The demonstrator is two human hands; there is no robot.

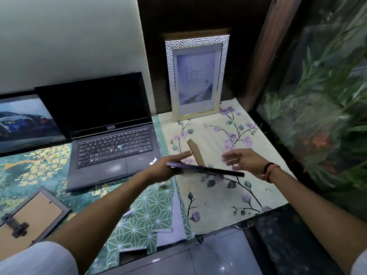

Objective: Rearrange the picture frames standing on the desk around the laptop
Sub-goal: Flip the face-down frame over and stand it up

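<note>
Purple and thin, the small frame (206,170) is held almost flat in the air, seen edge-on. The left hand (164,169) has its grip clamped on the frame's left end, thumb on top. The right hand (241,161) is just past the frame's other end with its fingers (228,156) spread apart, holding nothing. I cannot tell if it touches the frame.

A brown cardboard stand (195,151) sticks up from the frame, between the two hands. It looks thin and bendy. If the right hand pulls it too hard, it could fold or tear, and then the frame would not stand up.

Only one hand holds the frame, and only at one end. If that grip slips, the far end could drop onto the flowery cloth (228,197) on the desk under it.

A silver frame (196,78) stands well beyond both hands, leaning on the dark wall. A swing of the purple frame could bump it and knock it down.

The laptop (111,128) sits just left of the left hand. A grey frame (33,217) lies face down, far to the left and nearer the person. A car picture (27,124) stands behind the laptop's left side.
</note>
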